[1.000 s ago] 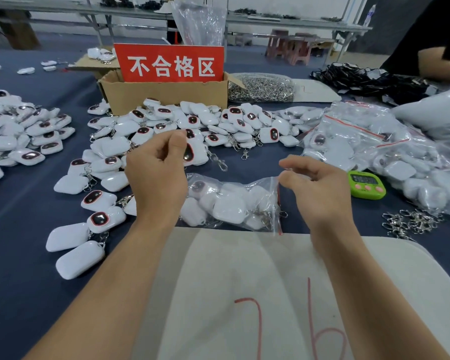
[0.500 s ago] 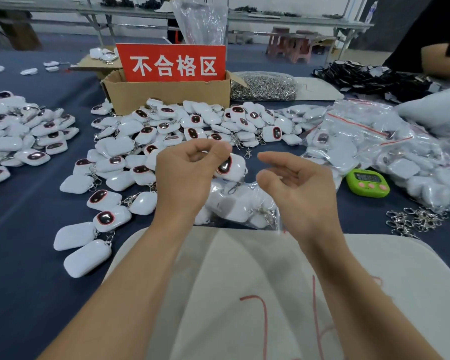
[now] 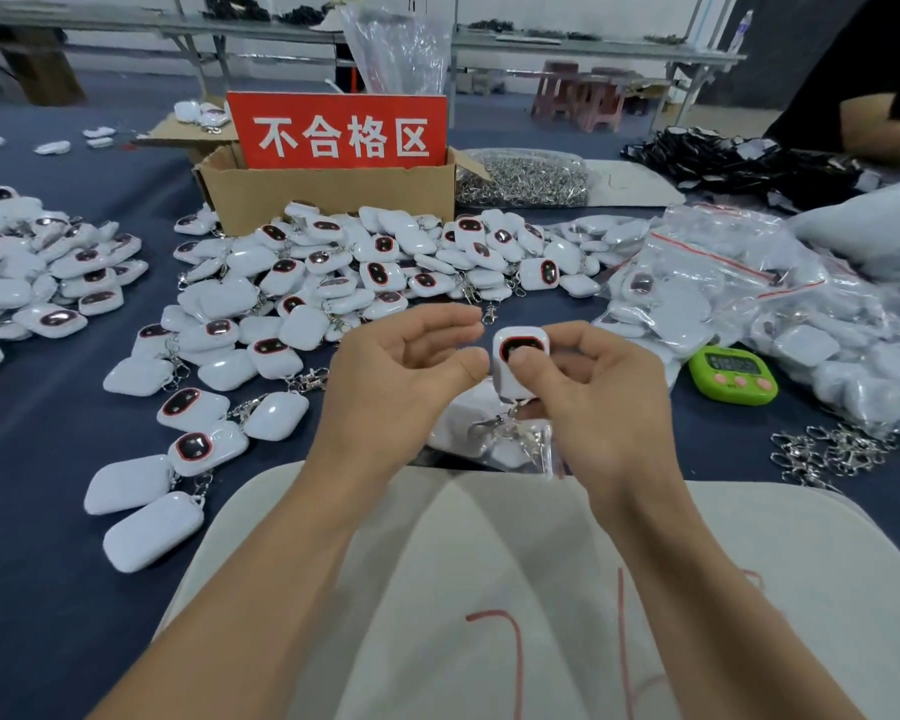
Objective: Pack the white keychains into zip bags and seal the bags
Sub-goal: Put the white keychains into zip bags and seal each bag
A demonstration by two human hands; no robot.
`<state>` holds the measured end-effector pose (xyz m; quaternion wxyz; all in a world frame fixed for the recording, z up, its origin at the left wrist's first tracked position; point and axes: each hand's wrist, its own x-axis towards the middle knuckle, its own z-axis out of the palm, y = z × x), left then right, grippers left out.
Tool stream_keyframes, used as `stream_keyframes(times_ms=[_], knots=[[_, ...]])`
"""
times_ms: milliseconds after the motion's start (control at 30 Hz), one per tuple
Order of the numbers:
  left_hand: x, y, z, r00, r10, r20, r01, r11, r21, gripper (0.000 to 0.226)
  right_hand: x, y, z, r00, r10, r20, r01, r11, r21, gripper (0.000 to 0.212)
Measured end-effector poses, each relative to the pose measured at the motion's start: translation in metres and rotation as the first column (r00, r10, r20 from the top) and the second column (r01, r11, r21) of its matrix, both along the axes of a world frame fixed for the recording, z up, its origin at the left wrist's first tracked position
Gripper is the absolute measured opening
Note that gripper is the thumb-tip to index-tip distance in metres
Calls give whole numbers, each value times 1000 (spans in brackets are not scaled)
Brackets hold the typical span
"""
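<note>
My right hand [image 3: 588, 387] grips a white keychain [image 3: 519, 367] with a dark red-rimmed face, thumb on its front, its metal clasp hanging below. My left hand [image 3: 401, 376] is just left of it, fingers curled and apart, holding nothing. Under both hands lies a clear zip bag [image 3: 494, 439] part-filled with white keychains, mostly hidden by my hands. A big pile of loose white keychains [image 3: 365, 267] spreads across the blue table [image 3: 37, 589] beyond my hands.
A cardboard box [image 3: 328, 194] with a red sign stands behind the pile. Filled zip bags [image 3: 739, 304] lie at right beside a green timer [image 3: 732, 375] and loose metal clasps [image 3: 827, 454]. A white bag [image 3: 489, 589] lies in front. Another person's arm [image 3: 884, 127] is far right.
The keychain has passed from my left hand to my right hand. Both hands have drawn together over the zip bag.
</note>
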<state>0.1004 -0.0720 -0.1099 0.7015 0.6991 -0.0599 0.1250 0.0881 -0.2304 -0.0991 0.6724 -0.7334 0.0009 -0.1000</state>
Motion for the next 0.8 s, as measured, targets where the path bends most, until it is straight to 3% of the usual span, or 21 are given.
stream_keyframes(times_ms=[100, 233, 467, 800], knots=[[0, -6, -1, 1000, -20, 3, 19, 996, 90, 29, 5, -2, 0, 996, 53, -68, -41, 984, 173, 13], [-2, -11, -2, 1000, -16, -20, 17, 997, 77, 25, 2, 2, 0, 980, 175, -92, -143, 948, 283, 22], [-1, -12, -2, 997, -83, -2, 82, 993, 82, 25, 1, 1, 0, 994, 108, -18, -104, 985, 138, 19], [-2, -16, -1, 999, -25, -32, 25, 999, -22, 16, -2, 1, 2, 987, 157, -38, -148, 975, 165, 17]])
